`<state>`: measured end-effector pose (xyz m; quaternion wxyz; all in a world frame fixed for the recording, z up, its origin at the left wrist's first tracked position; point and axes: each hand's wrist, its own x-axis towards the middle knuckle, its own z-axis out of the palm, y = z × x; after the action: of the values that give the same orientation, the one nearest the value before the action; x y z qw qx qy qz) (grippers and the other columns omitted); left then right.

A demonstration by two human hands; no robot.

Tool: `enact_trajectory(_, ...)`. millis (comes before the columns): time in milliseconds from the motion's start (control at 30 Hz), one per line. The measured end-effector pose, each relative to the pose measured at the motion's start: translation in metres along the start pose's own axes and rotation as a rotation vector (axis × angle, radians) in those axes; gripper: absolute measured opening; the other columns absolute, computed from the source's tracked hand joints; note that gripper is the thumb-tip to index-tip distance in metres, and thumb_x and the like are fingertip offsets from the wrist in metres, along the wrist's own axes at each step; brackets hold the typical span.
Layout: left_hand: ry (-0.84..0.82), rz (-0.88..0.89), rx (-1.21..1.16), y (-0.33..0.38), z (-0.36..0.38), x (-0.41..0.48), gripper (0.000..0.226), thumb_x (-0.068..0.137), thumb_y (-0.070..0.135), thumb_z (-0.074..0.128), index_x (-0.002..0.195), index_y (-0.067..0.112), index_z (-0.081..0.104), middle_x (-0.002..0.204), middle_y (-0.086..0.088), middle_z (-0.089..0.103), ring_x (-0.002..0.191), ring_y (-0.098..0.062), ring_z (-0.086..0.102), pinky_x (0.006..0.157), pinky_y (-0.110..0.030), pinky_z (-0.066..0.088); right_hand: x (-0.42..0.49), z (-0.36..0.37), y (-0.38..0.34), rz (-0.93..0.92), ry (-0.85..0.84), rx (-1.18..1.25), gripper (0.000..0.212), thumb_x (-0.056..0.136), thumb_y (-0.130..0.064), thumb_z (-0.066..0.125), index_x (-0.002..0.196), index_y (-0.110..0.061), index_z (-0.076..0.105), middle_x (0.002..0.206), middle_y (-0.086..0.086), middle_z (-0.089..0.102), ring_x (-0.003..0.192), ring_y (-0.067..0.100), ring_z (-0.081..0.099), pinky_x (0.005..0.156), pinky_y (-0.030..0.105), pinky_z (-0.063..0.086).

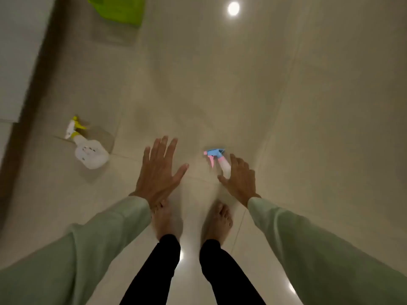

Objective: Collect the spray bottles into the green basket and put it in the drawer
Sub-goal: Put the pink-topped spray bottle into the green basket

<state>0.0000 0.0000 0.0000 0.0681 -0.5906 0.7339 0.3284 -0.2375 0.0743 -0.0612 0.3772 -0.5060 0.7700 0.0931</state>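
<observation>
A small spray bottle with a blue and pink trigger head (217, 158) stands on the tiled floor just ahead of my feet. My right hand (239, 178) hovers over its white body, fingers spread, hiding most of it; I cannot see a grip on it. My left hand (159, 171) is open and flat, fingers apart, holding nothing, to the left of that bottle. A larger white spray bottle with a yellow trigger (87, 146) lies on the floor further left. The green basket (119, 9) sits on the floor at the top left, partly cut off.
A white cabinet front (19, 51) runs along the left edge, with a dark gap below it. My bare feet (191, 219) stand on glossy beige tiles (308, 106) that reflect ceiling lights. Open floor stretches to the right.
</observation>
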Motion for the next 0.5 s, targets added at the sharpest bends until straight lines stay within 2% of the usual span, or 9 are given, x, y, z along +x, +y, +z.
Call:
enact_trajectory(67, 0.009, 0.015, 0.002, -0.015, 0.031, 0.021, 0.076, 0.096, 0.056, 0.045, 0.159, 0.023, 0.016, 0.167, -0.009, 0.016, 0.156, -0.028, 0.011, 0.124, -0.049, 0.007, 0.032, 0.027, 0.008, 0.03, 0.001, -0.028, 0.071, 0.09, -0.046, 0.062, 0.148, -0.016, 0.033, 0.136, 0.011, 0.05, 0.121, 0.033, 0.051, 0.098, 0.047, 0.043)
enact_trajectory(167, -0.049, 0.02, -0.027, -0.034, 0.072, 0.04, 0.076, 0.097, 0.058, 0.042, 0.159, 0.024, 0.014, 0.168, -0.008, 0.012, 0.156, -0.027, 0.008, 0.124, -0.049, 0.005, 0.07, 0.056, 0.021, 0.093, -0.032, -0.04, 0.044, 0.093, -0.042, 0.057, 0.125, -0.013, 0.05, 0.12, 0.012, 0.06, 0.105, 0.034, 0.058, 0.085, 0.042, 0.042)
enact_trajectory(267, -0.061, 0.025, -0.039, -0.047, 0.091, 0.04, 0.076, 0.097, 0.06, 0.039, 0.159, 0.026, 0.011, 0.169, -0.006, 0.009, 0.156, -0.025, 0.005, 0.125, -0.048, 0.004, 0.083, 0.068, 0.023, 0.108, -0.109, 0.003, 0.025, 0.092, -0.035, 0.054, 0.108, -0.015, 0.049, 0.111, 0.01, 0.065, 0.091, 0.032, 0.058, 0.078, 0.039, 0.042)
enact_trajectory(400, -0.08, -0.014, -0.053, -0.042, 0.073, 0.025, 0.076, 0.097, 0.058, 0.041, 0.159, 0.026, 0.011, 0.169, -0.006, 0.009, 0.157, -0.025, 0.005, 0.125, -0.047, 0.005, 0.073, 0.048, 0.01, 0.091, -0.08, 0.022, 0.03, 0.09, -0.034, 0.059, 0.109, -0.012, 0.051, 0.103, 0.011, 0.068, 0.094, 0.036, 0.063, 0.074, 0.038, 0.041)
enact_trajectory(500, -0.067, -0.038, -0.066, -0.024, 0.022, 0.014, 0.076, 0.097, 0.058, 0.041, 0.159, 0.028, 0.009, 0.169, -0.004, 0.006, 0.157, -0.023, 0.002, 0.126, -0.046, 0.002, 0.05, -0.002, -0.017, 0.055, -0.002, 0.149, 0.029, 0.087, -0.037, 0.065, 0.1, -0.016, 0.05, 0.089, 0.007, 0.066, 0.083, 0.035, 0.062, 0.067, 0.036, 0.04)
